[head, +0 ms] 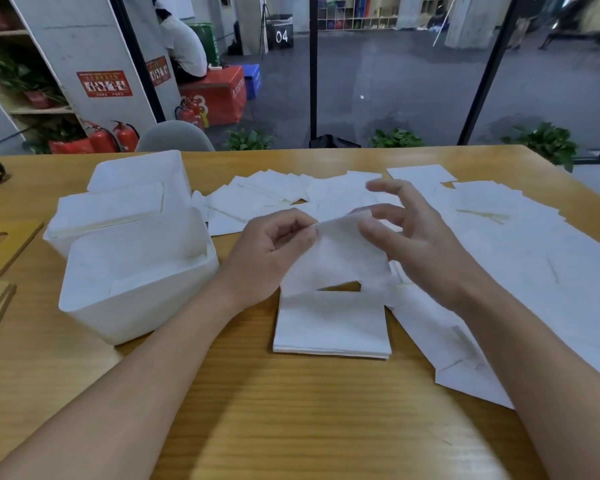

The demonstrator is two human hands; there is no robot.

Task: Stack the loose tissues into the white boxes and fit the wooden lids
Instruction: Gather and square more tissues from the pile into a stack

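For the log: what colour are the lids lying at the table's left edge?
Light tan wood, seen in the head view: both lids lie flat beside the white boxes.

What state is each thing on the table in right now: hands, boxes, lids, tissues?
Left hand: pinching the held tissue's left edge.
Right hand: fingers spread, thumb touching the held tissue.
Held tissue: lifted above the neat stack.
Neat stack: squared, flat on the table.
Near white box: open, some tissues inside.
Far white box: open, filled with tissues.
Wooden lids: off, lying at the left.
Loose tissues: scattered.
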